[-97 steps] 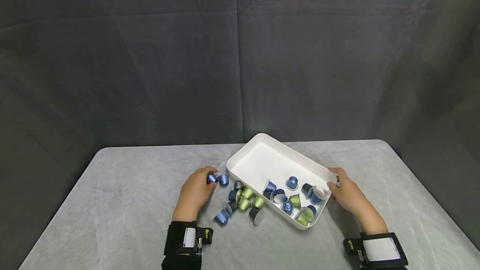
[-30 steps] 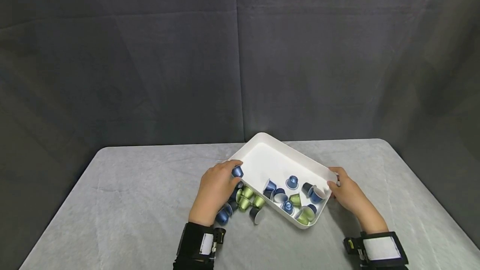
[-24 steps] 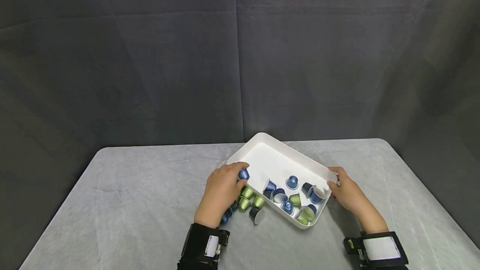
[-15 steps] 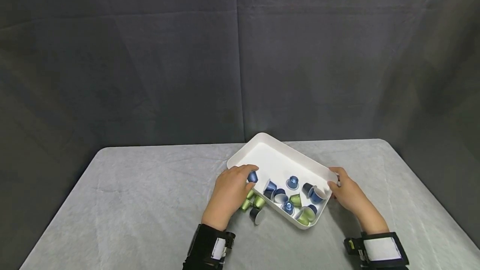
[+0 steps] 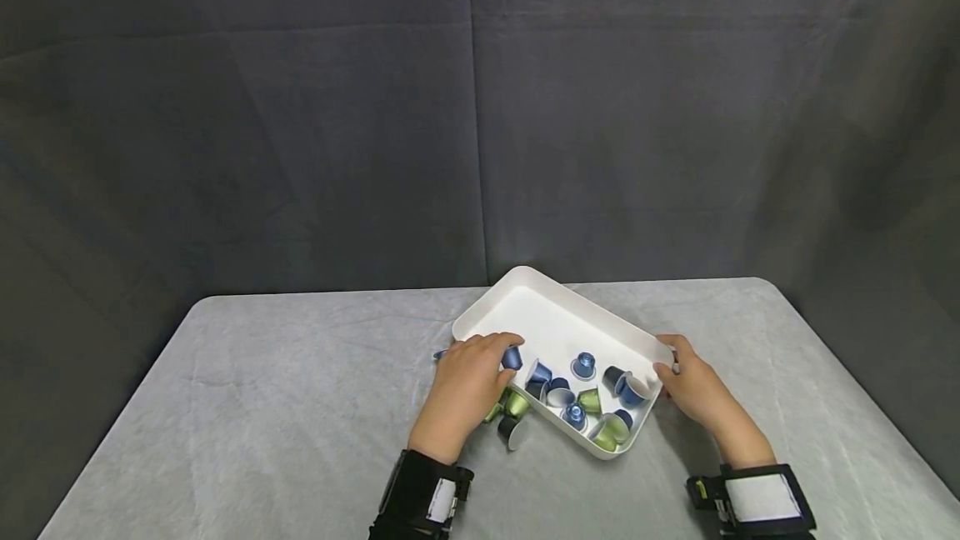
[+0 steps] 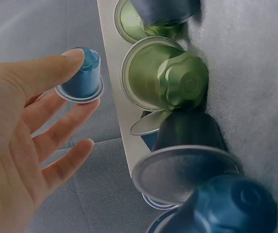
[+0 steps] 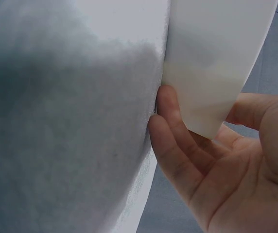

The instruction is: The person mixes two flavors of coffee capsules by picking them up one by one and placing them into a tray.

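Left wrist view shows blue capsule (image 6: 82, 75) pinched, head view hides grip

tray's far half (image 5: 536, 315) open, capsules (image 5: 581, 398) crowding near end

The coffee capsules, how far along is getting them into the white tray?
Roughly ten capsules already lie in the white tray, blue and green mixed. In hand: the left hand pinches a blue capsule just over the tray's near wall, while the right hand holds the tray's right corner. Left: a few green and dark capsules on the table beside the tray, partly hidden by the left hand.
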Motion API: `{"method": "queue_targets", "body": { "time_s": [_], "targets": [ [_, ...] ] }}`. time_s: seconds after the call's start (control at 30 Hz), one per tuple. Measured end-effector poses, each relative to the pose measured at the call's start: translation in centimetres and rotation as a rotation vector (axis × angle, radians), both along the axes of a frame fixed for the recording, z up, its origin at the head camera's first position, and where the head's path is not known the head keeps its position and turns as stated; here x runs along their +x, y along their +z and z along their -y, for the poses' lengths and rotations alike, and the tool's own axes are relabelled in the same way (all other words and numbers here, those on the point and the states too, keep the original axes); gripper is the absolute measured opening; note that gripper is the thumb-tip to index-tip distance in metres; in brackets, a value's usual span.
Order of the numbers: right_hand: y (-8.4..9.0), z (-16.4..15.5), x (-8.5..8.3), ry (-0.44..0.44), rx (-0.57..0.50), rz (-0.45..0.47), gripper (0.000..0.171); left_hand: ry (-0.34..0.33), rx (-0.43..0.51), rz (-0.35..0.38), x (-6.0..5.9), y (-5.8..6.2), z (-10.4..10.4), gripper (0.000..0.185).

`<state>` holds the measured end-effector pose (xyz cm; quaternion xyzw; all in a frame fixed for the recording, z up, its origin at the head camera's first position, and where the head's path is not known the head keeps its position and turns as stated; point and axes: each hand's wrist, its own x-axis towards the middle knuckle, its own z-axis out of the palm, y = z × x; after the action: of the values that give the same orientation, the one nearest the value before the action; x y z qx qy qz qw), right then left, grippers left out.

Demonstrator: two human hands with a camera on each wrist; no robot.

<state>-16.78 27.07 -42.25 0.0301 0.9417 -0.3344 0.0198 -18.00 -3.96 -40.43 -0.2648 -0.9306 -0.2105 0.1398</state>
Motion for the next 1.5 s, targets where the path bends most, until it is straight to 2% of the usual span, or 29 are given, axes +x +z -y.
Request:
{"method": "queue_targets", "body": {
  "time_s": [0.37,0.83,1.2,1.33,1.43,1.5],
  "targets": [
    [0.0,0.0,0.1,0.003,-0.01,-0.007,0.047,-0.004,0.002,-0.02,0.1,0.0,0.1,0.039],
    [-0.1,0.0,0.2,0.015,-0.025,-0.023,0.046,0.008,-0.002,0.001,0.2,0.4,0.3,0.038],
    [0.0,-0.2,0.2,-0.007,-0.016,0.0,0.047,-0.002,-0.026,0.007,0.6,0.9,0.0,0.037],
    [0.0,-0.1,0.3,-0.008,-0.019,0.004,0.047,0.022,-0.042,-0.059,0.7,0.9,0.0,0.034],
    [0.1,0.0,0.3,-0.004,-0.017,-0.002,0.046,0.069,-0.034,-0.115,0.7,1.0,0.3,0.032],
    [0.1,0.1,0.2,-0.001,-0.015,-0.006,0.046,0.098,-0.025,-0.123,0.7,1.1,0.7,0.031]
  ]
}}
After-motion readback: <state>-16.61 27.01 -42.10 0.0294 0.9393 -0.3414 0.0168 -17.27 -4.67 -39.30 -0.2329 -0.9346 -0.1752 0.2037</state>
